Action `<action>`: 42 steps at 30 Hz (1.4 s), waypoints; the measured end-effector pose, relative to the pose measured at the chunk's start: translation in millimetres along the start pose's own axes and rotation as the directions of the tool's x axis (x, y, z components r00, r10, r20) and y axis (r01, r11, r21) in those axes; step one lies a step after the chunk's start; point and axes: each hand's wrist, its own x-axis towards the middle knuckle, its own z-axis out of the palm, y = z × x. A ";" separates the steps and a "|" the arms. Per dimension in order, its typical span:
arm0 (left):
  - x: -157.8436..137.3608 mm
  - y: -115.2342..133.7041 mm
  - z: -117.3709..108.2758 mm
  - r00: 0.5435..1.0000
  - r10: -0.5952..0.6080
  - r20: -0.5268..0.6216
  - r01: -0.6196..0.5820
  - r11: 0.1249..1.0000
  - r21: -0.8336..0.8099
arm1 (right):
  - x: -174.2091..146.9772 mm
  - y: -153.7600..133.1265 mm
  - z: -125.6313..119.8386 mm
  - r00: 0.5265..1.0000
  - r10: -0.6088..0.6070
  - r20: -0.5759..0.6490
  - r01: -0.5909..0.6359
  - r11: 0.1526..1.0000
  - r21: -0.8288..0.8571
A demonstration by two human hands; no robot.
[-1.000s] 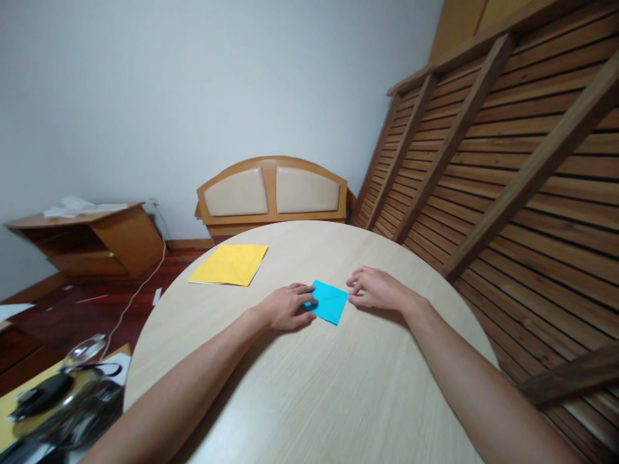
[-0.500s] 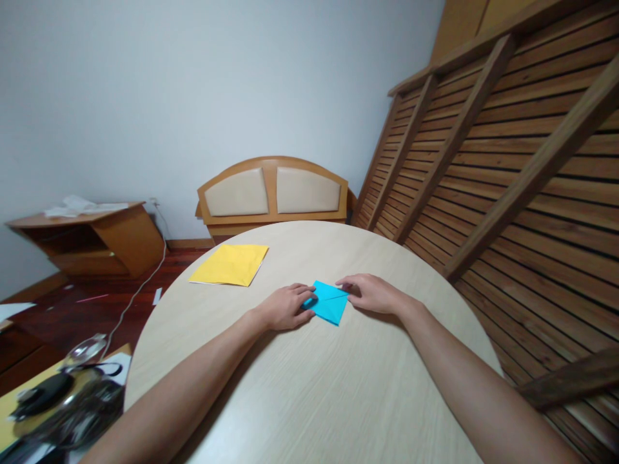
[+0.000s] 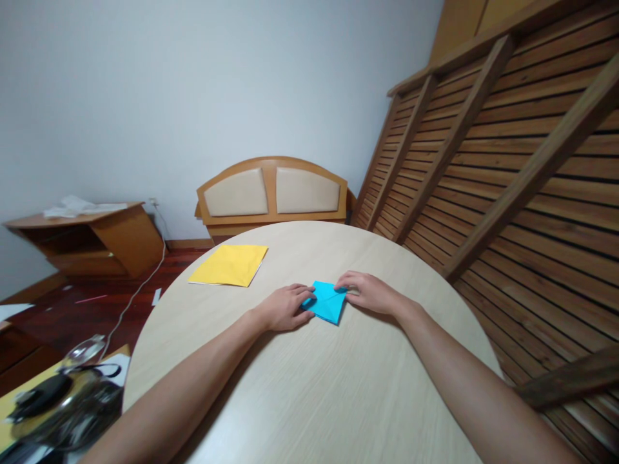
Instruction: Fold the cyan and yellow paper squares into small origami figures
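Blue paper: a small folded piece (image 3: 329,304), lying on the table between the two hands; roughly four-sided, with a crease line running across its upper face; its left corner is under the left fingers, its right corner at the right fingertips.
Left hand: the left hand (image 3: 289,308) rests palm down, fingers spread, their tips on the paper's left part; it lies over the sheet rather than gripping it.
Right hand: the right hand (image 3: 370,293) has thumb and fingers bent at the paper's right corner, touching it; whether they pinch the corner firmly, I cannot tell.
Both hands: apart from each other, with the blue sheet spanning the gap; both forearms bare.
Yellow paper: a larger piece (image 3: 229,265), flat, beyond the left hand and to its left, well apart from it; a white edge shows along its border.
Table: a round, pale wood-grain top (image 3: 309,399) under both hands.
Ahead of the hands: a headboard (image 3: 271,203) with two cream panels, past the table's far rim.
Right of the right hand: a slatted wooden panel (image 3: 488,167), leaning.
Far left of the left hand: a low wooden cabinet (image 3: 130,241) topped with white sheets (image 3: 80,207).
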 end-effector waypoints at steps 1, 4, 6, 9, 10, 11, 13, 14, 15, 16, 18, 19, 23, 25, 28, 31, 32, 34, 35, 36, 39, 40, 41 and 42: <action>-0.2 0.0 0.0 1.000 -0.004 0.000 0.004 1.000 -0.004 | 0.4 -0.6 0.5 1.000 -0.012 -0.007 0.012 1.000 -0.015; -1.0 -0.2 0.0 1.000 -0.011 0.000 0.011 1.000 -0.021 | 2.1 -3.1 2.9 0.999 -0.045 -0.029 0.043 0.997 -0.062; -1.6 -0.2 0.1 1.000 -0.011 -0.001 0.011 1.000 -0.027 | 3.8 -4.9 5.0 0.997 -0.071 -0.034 0.069 0.995 -0.077; -1.9 0.5 0.1 1.000 -0.017 -0.011 0.016 0.999 -0.032 | 5.4 -6.0 7.7 0.995 -0.102 -0.022 0.100 0.992 -0.074; -1.6 0.9 0.0 1.000 -0.021 -0.015 0.021 0.999 -0.034 | 5.4 -5.8 8.2 0.995 -0.098 -0.023 0.096 0.993 -0.068; -1.3 1.3 -0.2 0.999 -0.026 -0.020 0.026 0.999 -0.036 | 5.1 -5.4 8.4 0.996 -0.085 -0.029 0.083 0.995 -0.061; -0.2 2.3 -0.5 0.999 -0.038 -0.030 0.037 0.999 -0.037 | 3.8 -4.2 8.1 0.998 -0.036 -0.052 0.033 0.998 -0.049; 0.5 2.6 -0.7 0.998 -0.048 -0.037 0.047 0.998 -0.034 | 3.0 -3.6 7.7 0.998 -0.008 -0.060 0.006 0.999 -0.045; 1.1 2.8 -0.8 0.997 -0.063 -0.043 0.061 0.998 -0.029 | 2.3 -3.1 7.2 0.998 0.017 -0.068 -0.020 0.999 -0.042; 1.6 2.9 -1.0 0.995 -0.083 -0.050 0.083 0.996 -0.021 | 1.7 -2.8 6.7 0.996 0.038 -0.075 -0.041 0.998 -0.038; 2.3 2.5 -1.0 0.986 -0.150 -0.071 0.150 0.989 -0.002 | 1.0 -2.7 5.9 0.993 0.070 -0.090 -0.073 0.997 -0.024; 2.5 2.1 -0.9 0.978 -0.186 -0.091 0.187 0.982 0.003 | 0.9 -2.9 5.6 0.991 0.084 -0.102 -0.086 0.996 -0.015; 3.4 -0.1 1.2 0.945 -0.266 -0.188 0.268 0.963 -0.017 | 1.9 -5.0 6.1 0.983 0.130 -0.131 -0.125 0.991 0.043; 4.0 -0.9 2.8 0.929 -0.292 -0.227 0.293 0.956 -0.028 | 3.0 -6.8 6.9 0.979 0.148 -0.140 -0.138 0.988 0.073; 4.9 -1.5 3.6 0.891 -0.341 -0.300 0.333 0.939 -0.081 | 5.9 -11.0 7.9 0.969 0.180 -0.168 -0.159 0.979 0.129; 5.8 -1.4 1.7 0.842 -0.413 -0.346 0.356 0.909 -0.218 | 9.3 -15.5 8.1 0.956 0.198 -0.217 -0.148 0.963 0.224; 6.2 -1.3 0.6 0.828 -0.441 -0.347 0.360 0.892 -0.275 | 10.2 -16.6 8.0 0.953 0.200 -0.228 -0.140 0.956 0.257; 7.3 -1.1 -1.6 0.811 -0.479 -0.336 0.346 0.855 -0.386 | 11.6 -17.5 8.2 0.949 0.211 -0.236 -0.132 0.941 0.311; 8.0 -1.1 -2.5 0.810 -0.487 -0.327 0.327 0.837 -0.439 | 12.1 -17.2 8.5 0.947 0.218 -0.238 -0.132 0.934 0.332; 8.6 -1.3 -3.1 0.813 -0.487 -0.318 0.301 0.820 -0.487 | 12.3 -16.6 9.1 0.944 0.227 -0.239 -0.133 0.926 0.352; 10.0 -2.8 -2.4 0.830 -0.475 -0.292 0.218 0.759 -0.614 | 12.7 -14.0 11.4 0.941 0.246 -0.230 -0.131 0.896 0.424; 10.2 -3.6 -1.5 0.834 -0.473 -0.282 0.197 0.734 -0.650 | 12.7 -13.2 12.2 0.942 0.250 -0.222 -0.129 0.884 0.450; 10.2 -4.5 -0.6 0.838 -0.474 -0.269 0.182 0.709 -0.682 | 12.8 -12.5 12.8 0.943 0.254 -0.214 -0.128 0.872 0.472; 10.0 -5.4 0.3 0.841 -0.477 -0.255 0.173 0.684 -0.709 | 12.9 -11.8 13.3 0.943 0.259 -0.208 -0.129 0.863 0.488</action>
